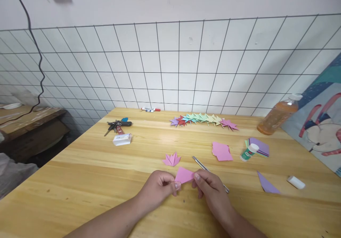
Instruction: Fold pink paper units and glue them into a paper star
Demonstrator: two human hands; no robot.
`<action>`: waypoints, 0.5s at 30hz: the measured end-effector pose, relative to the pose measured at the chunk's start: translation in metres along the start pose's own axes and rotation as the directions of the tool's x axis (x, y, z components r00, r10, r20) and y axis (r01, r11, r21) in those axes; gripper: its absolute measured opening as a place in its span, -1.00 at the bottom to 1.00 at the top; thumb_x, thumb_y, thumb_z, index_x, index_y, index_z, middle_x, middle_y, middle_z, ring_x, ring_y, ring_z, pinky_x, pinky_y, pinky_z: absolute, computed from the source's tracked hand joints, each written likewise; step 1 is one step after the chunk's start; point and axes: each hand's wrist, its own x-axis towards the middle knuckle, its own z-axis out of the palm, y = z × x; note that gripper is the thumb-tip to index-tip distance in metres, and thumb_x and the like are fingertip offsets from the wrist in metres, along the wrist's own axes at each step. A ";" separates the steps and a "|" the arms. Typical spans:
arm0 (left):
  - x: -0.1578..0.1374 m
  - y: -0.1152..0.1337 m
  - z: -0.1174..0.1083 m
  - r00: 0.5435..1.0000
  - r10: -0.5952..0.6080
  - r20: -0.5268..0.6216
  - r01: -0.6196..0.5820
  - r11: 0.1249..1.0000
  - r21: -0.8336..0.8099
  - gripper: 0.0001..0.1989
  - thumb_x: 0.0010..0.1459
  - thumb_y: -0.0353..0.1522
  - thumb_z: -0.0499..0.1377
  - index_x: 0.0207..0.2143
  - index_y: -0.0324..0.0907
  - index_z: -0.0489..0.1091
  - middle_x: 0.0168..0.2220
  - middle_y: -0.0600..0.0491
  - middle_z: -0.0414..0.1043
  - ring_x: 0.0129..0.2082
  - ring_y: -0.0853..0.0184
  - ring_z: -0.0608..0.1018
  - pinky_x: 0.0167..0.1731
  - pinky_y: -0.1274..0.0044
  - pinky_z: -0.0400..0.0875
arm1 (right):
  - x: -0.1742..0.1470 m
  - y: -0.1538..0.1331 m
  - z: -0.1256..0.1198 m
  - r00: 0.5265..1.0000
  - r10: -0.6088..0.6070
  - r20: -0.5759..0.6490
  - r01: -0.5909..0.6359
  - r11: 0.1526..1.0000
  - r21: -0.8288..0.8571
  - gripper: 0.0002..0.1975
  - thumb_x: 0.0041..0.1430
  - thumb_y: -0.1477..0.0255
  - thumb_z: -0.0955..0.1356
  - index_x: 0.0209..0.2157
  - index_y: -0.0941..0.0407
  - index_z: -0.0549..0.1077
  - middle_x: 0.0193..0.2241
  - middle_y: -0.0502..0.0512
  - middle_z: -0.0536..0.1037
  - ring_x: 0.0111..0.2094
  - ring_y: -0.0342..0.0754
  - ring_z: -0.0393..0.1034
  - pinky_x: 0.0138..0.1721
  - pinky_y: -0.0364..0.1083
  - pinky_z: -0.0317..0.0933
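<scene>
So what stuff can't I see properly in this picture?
All in the head view:
Cutter: its middle part, hidden by the right hand.
Pink paper being held: the bits pinched by the left hand and right hand, covered by fingers.
Poster: cut off by the picture's right edge.
Glue stick: the label's small print, too tiny to read.

Paper piece point(183, 175) between left hand point(160, 185) and right hand point(211, 186); folded piece point(172, 159) behind it; box point(122, 139) left, keys point(116, 126) behind; folded row point(204, 119) at table point(93, 184) back; glue stick point(248, 153) right.
</scene>
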 end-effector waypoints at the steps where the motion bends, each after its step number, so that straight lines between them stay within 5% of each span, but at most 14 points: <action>1: 0.000 0.000 0.000 1.000 -0.009 -0.017 0.009 1.000 -0.002 -0.60 0.03 -0.15 0.14 -0.67 -0.29 0.38 -0.62 0.06 0.36 -0.56 0.43 0.35 -0.50 0.63 0.16 | 0.000 -0.001 -0.003 1.000 -0.018 -0.021 0.017 0.999 -0.052 -0.61 0.21 0.23 0.15 -0.57 0.14 0.33 -0.66 -0.04 0.26 -0.61 -0.17 0.17 -0.54 -0.17 0.10; 3: 0.001 0.000 -0.001 0.998 -0.031 -0.056 0.031 1.000 -0.007 -0.60 0.01 -0.14 0.15 -0.65 -0.29 0.38 -0.62 0.07 0.36 -0.56 0.43 0.35 -0.49 0.62 0.17 | 0.002 -0.005 -0.010 0.991 -0.108 -0.078 0.087 0.969 -0.229 -0.63 0.25 0.27 0.11 -0.49 0.13 0.36 -0.56 0.01 0.35 -0.53 -0.12 0.23 -0.46 -0.14 0.12; 7: 0.002 -0.001 -0.002 0.996 -0.048 -0.076 0.048 0.999 -0.002 -0.62 0.02 -0.13 0.13 -0.58 -0.29 0.39 -0.57 0.05 0.39 -0.52 0.41 0.37 -0.45 0.61 0.19 | 0.005 -0.010 -0.020 0.960 -0.278 0.023 0.220 0.703 -0.676 -0.77 0.20 0.41 0.17 -0.34 0.10 0.44 -0.34 0.11 0.44 -0.23 0.02 0.27 -0.18 0.00 0.10; 15: 0.003 -0.005 -0.002 0.997 -0.033 -0.065 0.033 0.999 -0.002 -0.61 0.02 -0.10 0.12 -0.57 -0.27 0.31 -0.60 0.14 0.21 -0.55 0.45 0.25 -0.50 0.63 0.11 | 0.013 0.009 -0.030 0.970 -0.243 -0.011 0.090 0.401 -0.912 -0.68 0.19 0.47 0.16 -0.08 0.14 0.40 -0.06 0.22 0.42 -0.03 0.16 0.22 -0.05 0.17 0.02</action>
